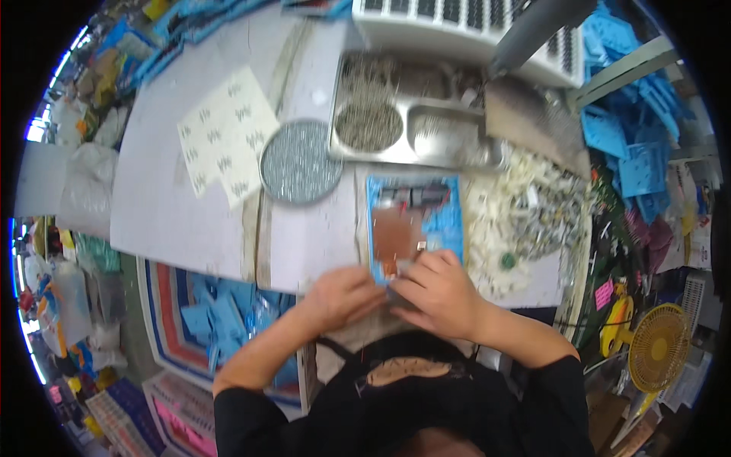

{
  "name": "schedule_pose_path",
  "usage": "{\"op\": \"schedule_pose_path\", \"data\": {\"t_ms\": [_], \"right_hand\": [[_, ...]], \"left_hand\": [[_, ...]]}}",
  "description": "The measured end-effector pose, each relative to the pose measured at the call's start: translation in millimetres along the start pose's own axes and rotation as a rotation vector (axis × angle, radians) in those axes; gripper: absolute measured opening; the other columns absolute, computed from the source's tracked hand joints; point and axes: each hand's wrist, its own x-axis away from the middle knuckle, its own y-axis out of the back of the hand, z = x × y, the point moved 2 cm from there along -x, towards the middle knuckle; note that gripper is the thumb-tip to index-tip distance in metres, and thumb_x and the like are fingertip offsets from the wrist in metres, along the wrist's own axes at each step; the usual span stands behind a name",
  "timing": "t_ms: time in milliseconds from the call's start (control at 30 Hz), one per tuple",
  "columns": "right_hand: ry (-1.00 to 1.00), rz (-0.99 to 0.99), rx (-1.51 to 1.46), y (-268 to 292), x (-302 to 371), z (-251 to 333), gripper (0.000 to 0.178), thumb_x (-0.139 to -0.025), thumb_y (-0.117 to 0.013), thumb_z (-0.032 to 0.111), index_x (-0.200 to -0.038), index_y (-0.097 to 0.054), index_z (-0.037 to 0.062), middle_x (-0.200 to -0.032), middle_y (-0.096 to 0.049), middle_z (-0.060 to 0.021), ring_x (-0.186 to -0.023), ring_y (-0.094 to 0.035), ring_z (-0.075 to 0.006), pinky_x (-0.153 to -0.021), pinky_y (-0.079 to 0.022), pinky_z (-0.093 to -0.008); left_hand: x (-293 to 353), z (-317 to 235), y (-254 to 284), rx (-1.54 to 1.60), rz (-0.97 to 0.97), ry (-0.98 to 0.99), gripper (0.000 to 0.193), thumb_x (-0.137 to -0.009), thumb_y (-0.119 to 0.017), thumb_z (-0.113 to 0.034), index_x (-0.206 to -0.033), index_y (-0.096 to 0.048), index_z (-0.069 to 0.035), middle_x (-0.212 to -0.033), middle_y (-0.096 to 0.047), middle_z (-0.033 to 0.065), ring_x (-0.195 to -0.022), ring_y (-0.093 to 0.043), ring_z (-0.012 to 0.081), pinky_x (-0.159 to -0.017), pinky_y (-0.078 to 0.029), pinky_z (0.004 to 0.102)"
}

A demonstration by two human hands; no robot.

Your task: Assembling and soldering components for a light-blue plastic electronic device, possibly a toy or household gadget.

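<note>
A blue plastic panel (451, 217) lies upright before me on the table, with a flat brown plate (396, 232) and dark strips (415, 196) set in it. My right hand (440, 295) rests over the panel's lower right corner, fingers bent and drawn together; what they pinch, if anything, is hidden. Just left of that corner is my left hand (344, 297), its fingers curled toward the panel but smeared by motion. Beyond the panel stands a metal compartment tray (449, 158) with many small metal pieces. A round grey dish (302, 162) of small shiny pins sits left of it.
A pile of small white and silvery parts (533, 206) spreads along the right side. A marked cream sheet (228, 137) lies at left. A grey pole (537, 34) slants over the far right, near a white rack (464, 38). Lower left, a crate (171, 320) holds blue pieces.
</note>
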Motion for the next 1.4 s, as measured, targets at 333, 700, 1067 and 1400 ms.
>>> {"op": "schedule_pose_path", "data": {"t_ms": [333, 700, 1067, 1400], "right_hand": [[-0.183, -0.671, 0.375, 230.2, -79.4, -217.2, 0.016, -0.087, -0.072, 0.011, -0.101, -0.076, 0.0039, -0.095, -0.073, -0.0054, -0.090, -0.065, -0.0198, -0.081, -0.052, -0.0325], [-0.020, -0.448, 0.983, 228.6, -114.9, -321.4, 0.024, -0.081, -0.069, 0.013, -0.102, -0.072, 0.0034, -0.092, -0.072, -0.0181, -0.100, -0.064, -0.0415, -0.083, -0.053, -0.0491], [-0.470, -0.889, -0.530, 156.4, 39.0, -132.9, 0.013, -0.095, -0.067, 0.000, -0.108, -0.070, -0.0003, -0.102, -0.072, -0.0070, -0.096, -0.066, -0.0140, -0.088, -0.052, -0.0282], [-0.048, -0.068, -0.146, 28.7, 29.7, -60.9, 0.017, -0.077, -0.079, 0.011, -0.092, -0.072, 0.0100, -0.093, -0.068, -0.0016, -0.094, -0.059, -0.0267, -0.086, -0.047, -0.0411]], "left_hand": [[-10.3, 5.7, 6.8, 0.117, 0.089, 0.010, 0.016, -0.083, -0.081, -0.014, -0.097, -0.074, -0.009, -0.084, -0.061, 0.0061, -0.074, -0.065, 0.0246, -0.062, -0.054, 0.0367], [-6.4, 5.1, 3.9, 0.137, 0.048, 0.021, 0.021, -0.079, -0.084, -0.011, -0.098, -0.075, -0.010, -0.084, -0.061, 0.0067, -0.072, -0.064, 0.0247, -0.060, -0.053, 0.0358], [0.8, 5.2, 0.6, 0.147, -0.005, 0.079, 0.021, -0.079, -0.083, -0.009, -0.098, -0.074, -0.008, -0.085, -0.061, 0.0082, -0.073, -0.064, 0.0266, -0.063, -0.052, 0.0365], [-6.3, -0.6, -0.5, 0.127, 0.019, 0.144, 0.027, -0.073, -0.085, -0.004, -0.098, -0.075, -0.007, -0.086, -0.060, 0.0075, -0.073, -0.062, 0.0230, -0.062, -0.051, 0.0335]]}}
